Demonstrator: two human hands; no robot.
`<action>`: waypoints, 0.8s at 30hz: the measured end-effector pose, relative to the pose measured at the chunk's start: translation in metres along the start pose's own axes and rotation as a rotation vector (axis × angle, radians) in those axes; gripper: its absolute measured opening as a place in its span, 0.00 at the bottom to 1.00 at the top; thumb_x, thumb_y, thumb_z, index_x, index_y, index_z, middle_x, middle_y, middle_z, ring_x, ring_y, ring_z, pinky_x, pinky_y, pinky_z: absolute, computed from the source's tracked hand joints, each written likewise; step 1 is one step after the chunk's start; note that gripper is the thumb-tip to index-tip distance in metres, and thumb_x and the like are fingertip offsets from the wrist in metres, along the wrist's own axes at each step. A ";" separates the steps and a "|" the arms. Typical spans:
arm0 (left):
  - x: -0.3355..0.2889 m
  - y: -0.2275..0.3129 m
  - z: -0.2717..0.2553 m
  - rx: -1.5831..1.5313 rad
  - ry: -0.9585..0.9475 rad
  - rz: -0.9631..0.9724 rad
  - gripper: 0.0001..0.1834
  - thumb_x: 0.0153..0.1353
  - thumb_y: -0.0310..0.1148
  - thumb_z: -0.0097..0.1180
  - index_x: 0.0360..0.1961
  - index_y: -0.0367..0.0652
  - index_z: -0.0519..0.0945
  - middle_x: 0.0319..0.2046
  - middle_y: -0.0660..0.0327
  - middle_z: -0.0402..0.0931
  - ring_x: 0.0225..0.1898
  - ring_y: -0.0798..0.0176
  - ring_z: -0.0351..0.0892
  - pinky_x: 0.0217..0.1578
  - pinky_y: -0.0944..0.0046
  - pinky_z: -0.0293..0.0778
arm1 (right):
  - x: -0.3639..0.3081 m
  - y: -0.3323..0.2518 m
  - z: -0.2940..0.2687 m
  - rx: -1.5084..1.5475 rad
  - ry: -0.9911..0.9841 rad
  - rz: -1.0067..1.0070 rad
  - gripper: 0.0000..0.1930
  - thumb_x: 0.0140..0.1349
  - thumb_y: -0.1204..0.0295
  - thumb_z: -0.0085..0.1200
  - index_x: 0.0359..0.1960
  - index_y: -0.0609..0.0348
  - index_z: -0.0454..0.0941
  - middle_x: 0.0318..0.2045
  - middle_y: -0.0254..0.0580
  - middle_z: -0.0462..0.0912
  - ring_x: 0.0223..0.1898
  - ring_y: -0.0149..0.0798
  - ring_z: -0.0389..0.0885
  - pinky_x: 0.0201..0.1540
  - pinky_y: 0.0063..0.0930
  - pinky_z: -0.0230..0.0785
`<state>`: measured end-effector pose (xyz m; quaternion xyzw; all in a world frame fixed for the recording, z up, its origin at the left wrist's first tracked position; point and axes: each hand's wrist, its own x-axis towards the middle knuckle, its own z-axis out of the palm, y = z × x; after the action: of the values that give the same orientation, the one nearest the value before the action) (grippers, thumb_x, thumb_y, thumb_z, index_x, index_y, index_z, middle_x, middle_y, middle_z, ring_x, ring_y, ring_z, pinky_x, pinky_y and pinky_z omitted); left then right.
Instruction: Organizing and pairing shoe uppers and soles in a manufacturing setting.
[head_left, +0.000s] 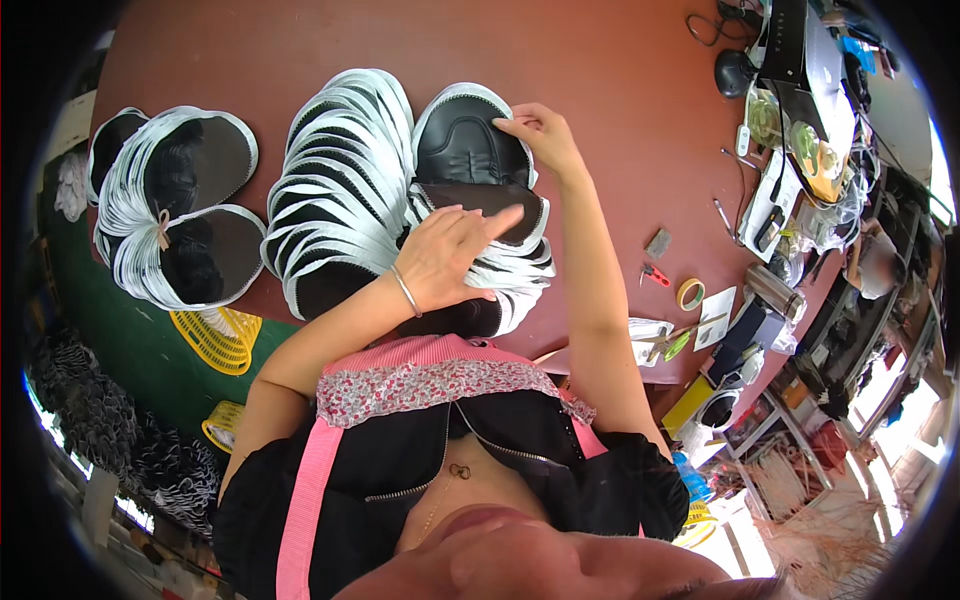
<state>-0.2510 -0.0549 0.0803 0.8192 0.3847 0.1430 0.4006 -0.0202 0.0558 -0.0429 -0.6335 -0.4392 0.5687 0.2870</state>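
Note:
Pinched between the thumb and fingers of my right hand (pixel 543 138) is the white edge of a black shoe upper (pixel 462 135), at its upper right. This piece lies on top of the right-hand row of overlapping uppers, with its stitched black toe showing. My left hand (pixel 445 255) rests across the lower part of that row, fingers apart and the forefinger stretched out over a dark lining. Beside it fans a longer row of white-edged uppers (pixel 335 170). Farther left lies a bundle of uppers (pixel 205 160), bound by a tan tie (pixel 163 230).
On the red-brown table (pixel 620 60) to the right lie a grey block (pixel 658 241), a small red tool (pixel 655 275), a tape roll (pixel 690 293) and green-handled scissors (pixel 678 345). A metal flask (pixel 775 290) is near the right edge. A yellow basket (pixel 222 345) stands below left.

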 end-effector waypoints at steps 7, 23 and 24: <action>0.002 0.010 -0.017 0.206 0.120 -0.059 0.45 0.33 0.53 0.80 0.57 0.52 0.80 0.67 0.50 0.69 0.69 0.46 0.67 0.72 0.34 0.54 | -0.048 -0.026 -0.010 0.332 -0.319 0.016 0.06 0.63 0.76 0.67 0.32 0.63 0.81 0.31 0.34 0.86 0.36 0.25 0.81 0.42 0.27 0.75; -0.004 -0.005 0.008 -0.015 0.101 -0.049 0.48 0.32 0.54 0.80 0.59 0.51 0.77 0.59 0.54 0.74 0.63 0.45 0.71 0.66 0.44 0.65 | 0.013 0.003 0.007 -0.115 -0.051 0.127 0.10 0.67 0.67 0.65 0.44 0.60 0.86 0.41 0.40 0.90 0.42 0.32 0.85 0.45 0.27 0.75; -0.005 -0.007 0.009 -0.020 0.081 -0.040 0.48 0.32 0.54 0.81 0.57 0.51 0.78 0.62 0.51 0.72 0.66 0.43 0.69 0.67 0.43 0.63 | 0.012 0.000 0.006 0.084 -0.124 0.150 0.10 0.66 0.68 0.66 0.44 0.59 0.86 0.41 0.39 0.90 0.43 0.32 0.85 0.46 0.29 0.75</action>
<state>-0.2531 -0.0602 0.0693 0.8009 0.4155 0.1716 0.3955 -0.0267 0.0652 -0.0500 -0.6155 -0.3835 0.6446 0.2420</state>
